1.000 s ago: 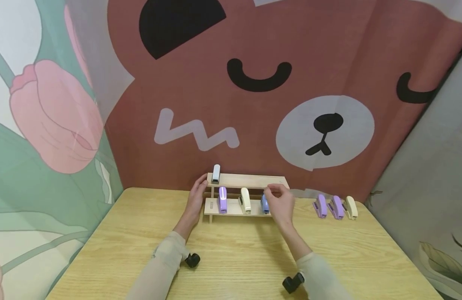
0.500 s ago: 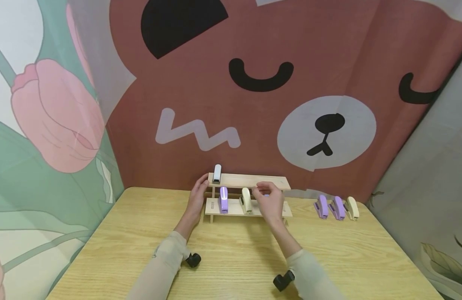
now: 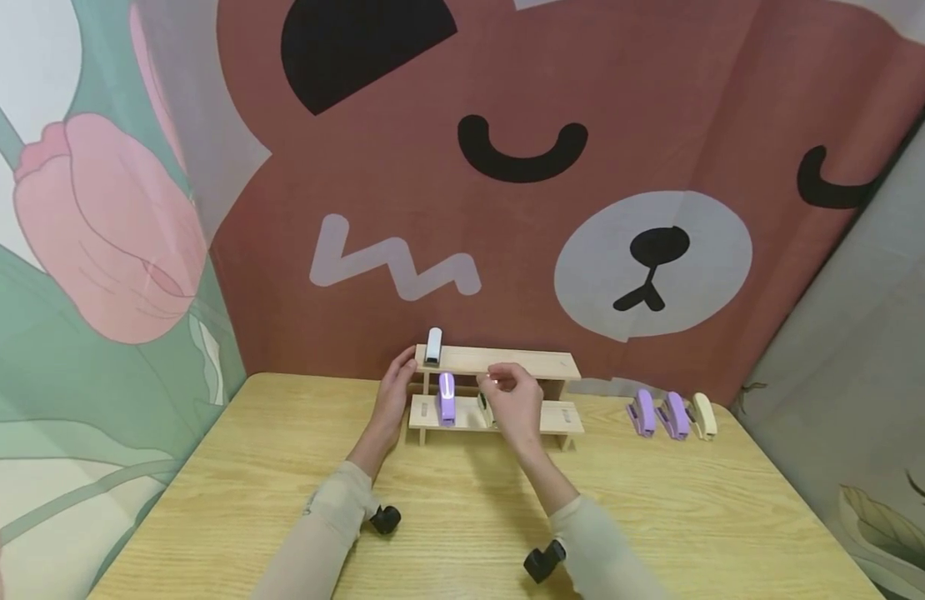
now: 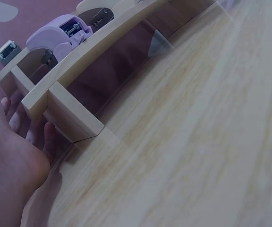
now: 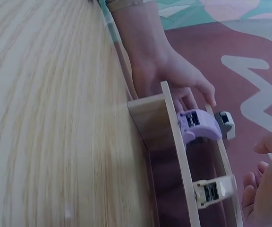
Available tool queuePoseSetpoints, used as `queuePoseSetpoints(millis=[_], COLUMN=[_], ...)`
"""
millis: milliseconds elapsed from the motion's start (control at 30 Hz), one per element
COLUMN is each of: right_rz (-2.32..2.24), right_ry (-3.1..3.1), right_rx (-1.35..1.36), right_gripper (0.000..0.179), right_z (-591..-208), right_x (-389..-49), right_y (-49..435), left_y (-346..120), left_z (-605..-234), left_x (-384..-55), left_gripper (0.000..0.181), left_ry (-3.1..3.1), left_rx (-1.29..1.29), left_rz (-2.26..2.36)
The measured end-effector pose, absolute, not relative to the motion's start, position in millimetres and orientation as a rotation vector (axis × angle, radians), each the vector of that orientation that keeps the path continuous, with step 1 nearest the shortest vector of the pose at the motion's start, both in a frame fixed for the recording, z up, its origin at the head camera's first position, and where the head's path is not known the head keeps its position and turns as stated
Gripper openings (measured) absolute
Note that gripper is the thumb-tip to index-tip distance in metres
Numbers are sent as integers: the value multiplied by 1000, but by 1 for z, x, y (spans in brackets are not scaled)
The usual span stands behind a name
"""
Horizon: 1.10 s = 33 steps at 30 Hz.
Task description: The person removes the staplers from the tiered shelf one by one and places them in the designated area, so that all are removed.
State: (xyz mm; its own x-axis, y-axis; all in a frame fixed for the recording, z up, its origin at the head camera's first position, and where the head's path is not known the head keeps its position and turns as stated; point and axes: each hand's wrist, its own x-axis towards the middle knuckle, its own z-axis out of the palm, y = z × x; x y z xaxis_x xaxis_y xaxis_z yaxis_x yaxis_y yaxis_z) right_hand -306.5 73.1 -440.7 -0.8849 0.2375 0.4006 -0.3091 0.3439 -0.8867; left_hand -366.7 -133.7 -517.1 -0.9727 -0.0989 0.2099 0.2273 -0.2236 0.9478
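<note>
From my head, my right hand, fingers bent, mostly hides one cream stapler on the rack; if it's pinching anything, I can't tell. Left of it: one purple stapler, one white stapler; well right, two lilac staplers, one ivory stapler.

Left wrist: my left hand touches the rack's end, fingers extended.

Right wrist: my right hand is cropped.

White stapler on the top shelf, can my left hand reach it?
Probably yes: your left hand is at the left end of the wooden rack, beside the white stapler, with nothing visible between.
</note>
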Motion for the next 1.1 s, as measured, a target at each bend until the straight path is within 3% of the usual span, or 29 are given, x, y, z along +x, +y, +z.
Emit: queuePoseSetpoints(millis=[933,1100], right_rz=[1558,1510], right_ry=[-2204,-2285], right_rx=[274,276], right_gripper=[22,31], right_z=[-432,-425], right_x=[-319,-326], right_y=[13,3], left_y=[-136,-140], left_z=[-519,-516], left_x=[-368,-367], left_gripper=[54,53], left_ry=[-1816,-1804], left_rx=[-177,-213], left_rz=[-2356,-2412])
